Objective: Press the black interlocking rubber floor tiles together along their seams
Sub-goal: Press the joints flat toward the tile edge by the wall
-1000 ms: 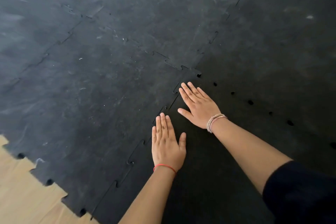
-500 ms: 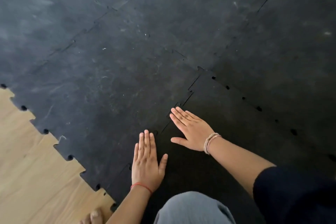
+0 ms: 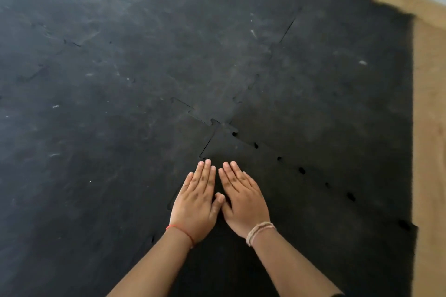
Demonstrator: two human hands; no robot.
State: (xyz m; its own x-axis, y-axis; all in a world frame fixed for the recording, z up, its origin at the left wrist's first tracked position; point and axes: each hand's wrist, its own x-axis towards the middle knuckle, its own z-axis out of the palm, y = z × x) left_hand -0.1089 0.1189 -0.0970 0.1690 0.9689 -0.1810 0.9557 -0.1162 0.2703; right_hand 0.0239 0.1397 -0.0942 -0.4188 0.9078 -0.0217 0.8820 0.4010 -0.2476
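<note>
The black rubber floor tiles (image 3: 144, 103) fill most of the frame, and the seam (image 3: 207, 144) being worked runs from the four-tile junction just above centre down and to the left, passing under the hands at lower centre. A moment ago the hands lay staggered along this seam, the right one further up it and the left one lower; now they sit side by side, thumbs touching, over the same stretch. That suggests the person is doubling their weight on one stubborn section rather than moving on. A dark slit still shows in the seam just above the fingertips, so the joint there looks not yet fully seated. The seam running from the junction toward the right edge shows a row of open notch holes (image 3: 301, 170), which probably needs pressing too.

The left hand (image 3: 196, 205) lies palm down, fingers straight and held close together, pointing up the frame, covering the seam. The right hand (image 3: 243, 202) lies flat just beside it, fingers together and angled slightly toward the upper left. Both forearms reach in from the bottom edge. A red thread (image 3: 181, 230) circles the left wrist, pale bands (image 3: 259, 231) the right. Bare wooden floor (image 3: 429, 128) shows along the right edge.
</note>
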